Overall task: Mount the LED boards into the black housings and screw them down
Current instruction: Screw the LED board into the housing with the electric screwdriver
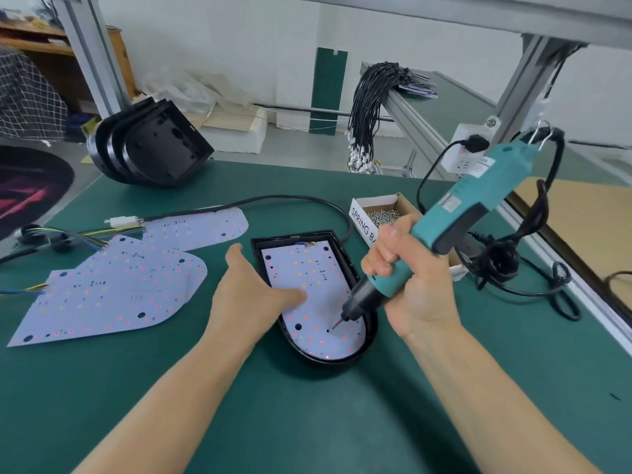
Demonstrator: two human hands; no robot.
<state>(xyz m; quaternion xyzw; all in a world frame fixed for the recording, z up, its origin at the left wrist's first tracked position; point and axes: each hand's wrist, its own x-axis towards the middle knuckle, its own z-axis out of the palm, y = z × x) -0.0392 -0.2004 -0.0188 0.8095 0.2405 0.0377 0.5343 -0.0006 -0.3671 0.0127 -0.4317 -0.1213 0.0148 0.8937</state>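
Screw box label cut off by right hand, reads "SPRING B…". Screwdriver bit tip: screw too small to tell. Left hand hides housing left wall.

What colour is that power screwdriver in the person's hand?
Teal body with a black nose; the screwdriver shows plainly in the head view, gripped by the right hand.

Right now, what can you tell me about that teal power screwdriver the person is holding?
The teal plastic electric screwdriver has a black nose and a thin metal bit, tilted down-left so its tip meets the white LED board seated in the black housing. The right hand grips its lower body. A black cord runs from its upper end, where a metal hook sits.
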